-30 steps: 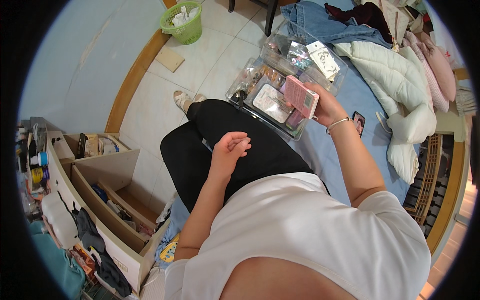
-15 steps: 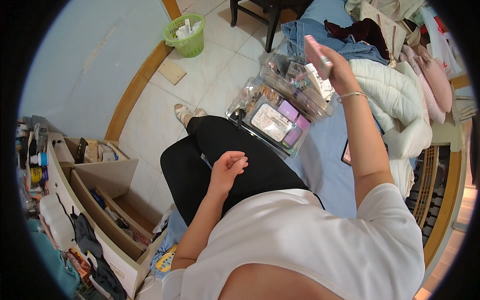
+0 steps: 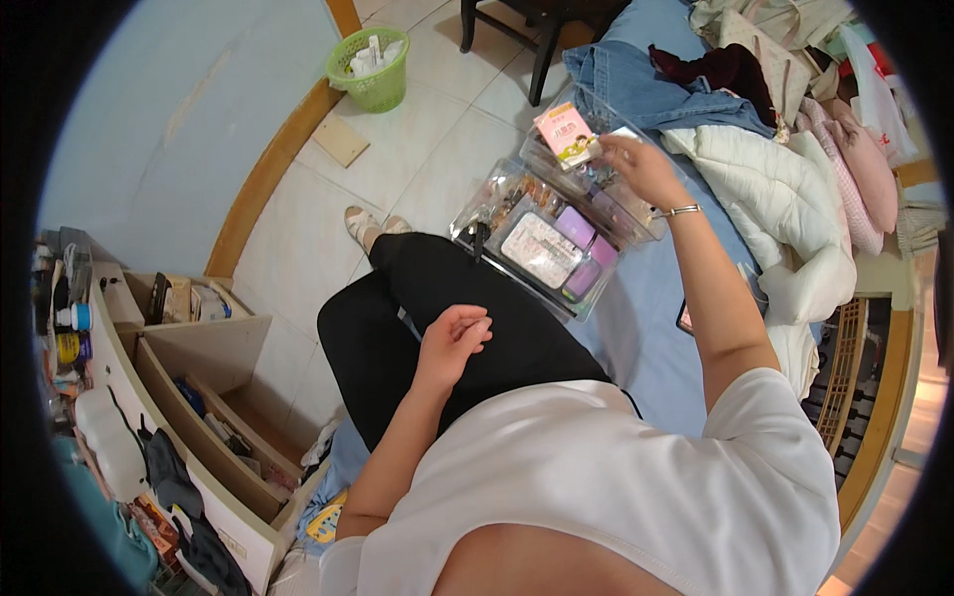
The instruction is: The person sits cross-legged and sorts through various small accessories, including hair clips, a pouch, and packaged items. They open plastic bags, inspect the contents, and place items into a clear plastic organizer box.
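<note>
My right hand point(image 3: 641, 171) pinches one edge of a small pink cardboard box point(image 3: 567, 135) with a yellow strip and a cartoon picture on its front. The box hangs tilted above the far compartment of a clear plastic case point(image 3: 636, 211) packed with small items. In the near part of that case lie a white patterned flat box point(image 3: 542, 248) and several purple containers point(image 3: 576, 223). My left hand point(image 3: 455, 338) is over my lap, its fingers loosely curled and the thumb against them, with nothing visible inside.
The case lies on a blue bed sheet point(image 3: 646, 328) beside my leg. A white quilt point(image 3: 735, 179), blue jeans point(image 3: 636, 84) and a phone-like dark-edged object point(image 3: 684, 317) are to its right. An open drawer point(image 3: 209, 417) is at left; a green basket point(image 3: 382, 91) stands far off.
My right hand has lowered the pink box and brought it left over the case, turning its front toward me. My left hand has barely moved.
</note>
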`<action>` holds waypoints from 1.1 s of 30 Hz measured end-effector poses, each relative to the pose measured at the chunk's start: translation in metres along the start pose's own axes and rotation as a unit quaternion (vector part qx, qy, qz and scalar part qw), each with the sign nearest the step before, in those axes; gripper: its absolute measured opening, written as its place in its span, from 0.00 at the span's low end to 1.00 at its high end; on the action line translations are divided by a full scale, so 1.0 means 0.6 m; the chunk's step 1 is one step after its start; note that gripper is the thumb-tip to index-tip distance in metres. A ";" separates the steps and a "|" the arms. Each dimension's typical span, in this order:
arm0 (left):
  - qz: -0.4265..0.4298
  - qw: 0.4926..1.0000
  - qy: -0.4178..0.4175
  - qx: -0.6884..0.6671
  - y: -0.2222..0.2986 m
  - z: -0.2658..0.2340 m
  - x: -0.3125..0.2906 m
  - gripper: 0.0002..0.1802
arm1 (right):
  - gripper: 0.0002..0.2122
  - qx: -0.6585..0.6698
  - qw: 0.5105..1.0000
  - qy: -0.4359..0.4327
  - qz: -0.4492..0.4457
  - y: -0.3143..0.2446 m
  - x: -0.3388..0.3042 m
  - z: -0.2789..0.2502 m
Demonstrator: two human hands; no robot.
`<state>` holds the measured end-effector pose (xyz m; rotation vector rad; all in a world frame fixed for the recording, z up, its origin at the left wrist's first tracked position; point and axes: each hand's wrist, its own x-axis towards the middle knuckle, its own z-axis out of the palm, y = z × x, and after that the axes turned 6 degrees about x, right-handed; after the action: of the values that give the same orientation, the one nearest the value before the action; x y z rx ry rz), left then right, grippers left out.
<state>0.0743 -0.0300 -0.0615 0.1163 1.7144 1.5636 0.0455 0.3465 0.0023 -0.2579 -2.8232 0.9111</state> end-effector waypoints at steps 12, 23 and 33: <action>0.001 1.000 0.006 -0.015 -0.010 -0.002 -0.011 0.14 | 0.20 -0.121 0.992 -0.023 0.004 -0.075 -0.132 0.160; 0.015 0.999 -0.016 -0.045 0.023 -0.007 -0.013 0.16 | 0.12 0.063 0.993 -0.061 -0.079 -0.155 -0.126 0.052; 0.002 0.929 -0.149 -0.340 0.082 0.004 0.005 0.27 | 0.10 -0.038 0.945 0.088 -0.312 -0.221 -0.194 0.096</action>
<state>0.0523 -0.0151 -0.0199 0.0024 0.8747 1.9419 0.1318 0.1834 0.0226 0.4997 -2.5140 0.5953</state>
